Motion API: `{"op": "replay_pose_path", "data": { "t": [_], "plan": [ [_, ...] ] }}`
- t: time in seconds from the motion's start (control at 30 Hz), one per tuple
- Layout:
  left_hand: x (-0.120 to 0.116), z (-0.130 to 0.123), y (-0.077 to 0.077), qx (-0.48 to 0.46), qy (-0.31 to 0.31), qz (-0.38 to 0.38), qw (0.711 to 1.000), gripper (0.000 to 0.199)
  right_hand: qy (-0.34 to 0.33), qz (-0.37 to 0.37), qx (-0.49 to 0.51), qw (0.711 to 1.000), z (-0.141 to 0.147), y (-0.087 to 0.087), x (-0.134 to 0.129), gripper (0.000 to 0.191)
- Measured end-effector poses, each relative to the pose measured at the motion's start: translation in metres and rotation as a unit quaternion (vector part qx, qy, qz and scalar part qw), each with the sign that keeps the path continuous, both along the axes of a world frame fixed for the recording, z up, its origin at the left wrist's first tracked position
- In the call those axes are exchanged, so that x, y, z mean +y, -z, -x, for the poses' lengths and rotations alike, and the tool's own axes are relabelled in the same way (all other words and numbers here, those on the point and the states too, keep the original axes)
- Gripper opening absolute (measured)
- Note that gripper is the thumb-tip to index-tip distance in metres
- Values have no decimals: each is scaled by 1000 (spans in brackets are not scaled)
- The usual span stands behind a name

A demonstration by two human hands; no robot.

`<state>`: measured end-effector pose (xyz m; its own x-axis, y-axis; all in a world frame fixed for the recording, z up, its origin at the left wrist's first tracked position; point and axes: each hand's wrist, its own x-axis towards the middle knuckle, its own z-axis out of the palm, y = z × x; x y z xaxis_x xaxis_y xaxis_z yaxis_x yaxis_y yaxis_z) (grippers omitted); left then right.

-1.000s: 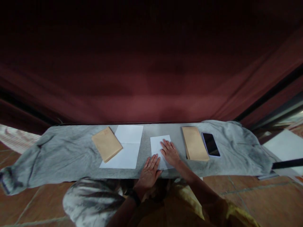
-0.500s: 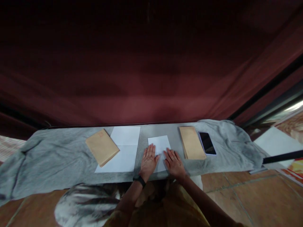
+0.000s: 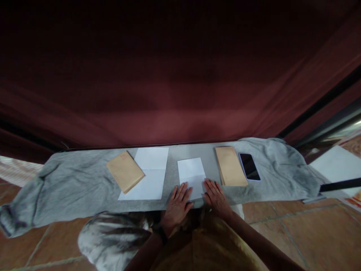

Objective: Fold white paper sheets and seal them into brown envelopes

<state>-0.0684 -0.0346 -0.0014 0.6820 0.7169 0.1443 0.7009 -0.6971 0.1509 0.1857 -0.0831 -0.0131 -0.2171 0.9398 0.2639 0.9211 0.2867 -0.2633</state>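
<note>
A small white sheet of paper (image 3: 192, 171) with a crease across it lies on the grey cloth in front of me. My left hand (image 3: 178, 203) rests flat on its lower left edge, fingers stretched out. On the lower right edge lies my right hand (image 3: 216, 197), also flat with fingers extended. Left of them is a larger creased white sheet (image 3: 150, 180), partly covered by a stack of brown envelopes (image 3: 125, 171). Another stack of brown envelopes (image 3: 231, 166) sits just right of my right hand.
A phone (image 3: 249, 166) with a dark screen lies beside the right stack. The grey cloth (image 3: 76, 184) covers a long narrow surface against a dark red panel (image 3: 158, 128). At the far right are a white board (image 3: 337, 165) and a black bar (image 3: 341, 185). Tiled floor (image 3: 313, 229) lies below.
Both hands have slid toward me along the small sheet, baring more of its upper part and crease. The view has shifted slightly.
</note>
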Motion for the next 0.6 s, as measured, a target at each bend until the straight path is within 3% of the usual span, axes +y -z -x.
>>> {"op": "replay_pose_path", "data": {
  "t": [0.3, 0.5, 0.6],
  "plan": [
    [-5, -14, 3, 13, -8, 5, 1000, 60, -107, 26, 3, 994, 26, -12, 13, 54],
    [-6, -3, 12, 14, -21, -9, 1000, 65, -141, 71, -14, 987, -27, -14, -5, 58],
    [-5, -3, 13, 19, -24, -9, 999, 64, -175, 107, 0, 979, -58, -30, -12, 56]
  ]
}}
